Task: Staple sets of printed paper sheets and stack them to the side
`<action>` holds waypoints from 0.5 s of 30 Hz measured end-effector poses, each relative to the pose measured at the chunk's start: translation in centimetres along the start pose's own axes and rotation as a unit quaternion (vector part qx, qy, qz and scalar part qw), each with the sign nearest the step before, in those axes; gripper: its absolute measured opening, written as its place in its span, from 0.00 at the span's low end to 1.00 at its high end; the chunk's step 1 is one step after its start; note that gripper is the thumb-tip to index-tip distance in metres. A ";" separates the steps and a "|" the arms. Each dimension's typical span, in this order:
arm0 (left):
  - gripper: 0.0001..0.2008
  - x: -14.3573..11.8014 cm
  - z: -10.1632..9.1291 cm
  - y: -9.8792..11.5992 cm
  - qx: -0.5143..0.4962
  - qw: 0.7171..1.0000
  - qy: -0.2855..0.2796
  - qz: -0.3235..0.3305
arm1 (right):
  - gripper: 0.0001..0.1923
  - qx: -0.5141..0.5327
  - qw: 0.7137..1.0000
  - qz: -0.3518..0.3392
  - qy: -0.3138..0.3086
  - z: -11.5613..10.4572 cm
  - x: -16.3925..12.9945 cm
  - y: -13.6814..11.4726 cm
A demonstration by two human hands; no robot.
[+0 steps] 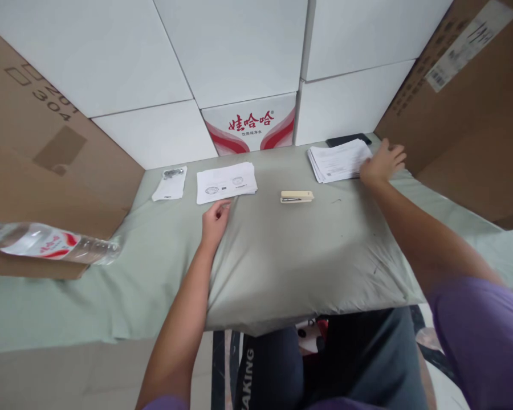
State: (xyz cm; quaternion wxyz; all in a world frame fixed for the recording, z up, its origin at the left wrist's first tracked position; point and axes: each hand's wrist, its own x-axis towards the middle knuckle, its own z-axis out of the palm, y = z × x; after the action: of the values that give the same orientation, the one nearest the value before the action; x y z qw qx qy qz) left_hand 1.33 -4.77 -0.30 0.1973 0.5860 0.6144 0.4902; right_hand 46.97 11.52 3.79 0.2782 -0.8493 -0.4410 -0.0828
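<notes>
My left hand [216, 221] rests on the cloth with its fingers loosely curled. Its fingertips are just below a stack of white papers [226, 182] bearing round stamp marks, and nothing shows in them. On the other side, my right hand [383, 162] is at the right edge of a second stack of printed papers [340, 160]. Its fingers are somewhat bent and apart, pointing away from the sheets; the thumb side is partly hidden. Between the two stacks lies a cream stapler [297, 196], apart from both hands.
A small white sheet with a clear packet [171, 183] lies at left. A dark flat object [348, 139] sits behind the right stack. A water bottle [53, 242] is at far left. Cardboard boxes [465, 131] flank the green cloth [299, 256]; white boxes [248, 51] stand behind.
</notes>
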 end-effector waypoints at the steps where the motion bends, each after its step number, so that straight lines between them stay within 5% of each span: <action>1: 0.13 0.0 0.0 0.1 0.004 1.000 0.001 -0.002 | 0.30 0.017 0.999 -0.038 0.001 -0.3 -0.8 -1.3; 7: 0.12 0.0 -0.1 0.2 0.022 1.000 0.006 0.001 | 0.22 0.179 0.925 -0.305 -0.139 -0.6 -10.9 -12.9; 12: 0.13 0.2 -0.3 -0.4 0.057 0.998 0.016 0.007 | 0.21 0.242 0.850 -0.406 -0.231 0.3 -21.2 -20.6; 15: 0.13 0.4 -0.7 -0.5 0.137 0.990 0.026 0.005 | 0.22 0.260 0.851 -0.388 -0.241 1.3 -25.1 -22.0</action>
State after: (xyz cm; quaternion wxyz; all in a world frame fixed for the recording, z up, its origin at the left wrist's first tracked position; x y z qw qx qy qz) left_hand 0.38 -4.60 -0.31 0.0969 0.5977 0.6778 0.4170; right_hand 14.32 4.63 1.84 0.3191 -0.4993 -0.7932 0.1405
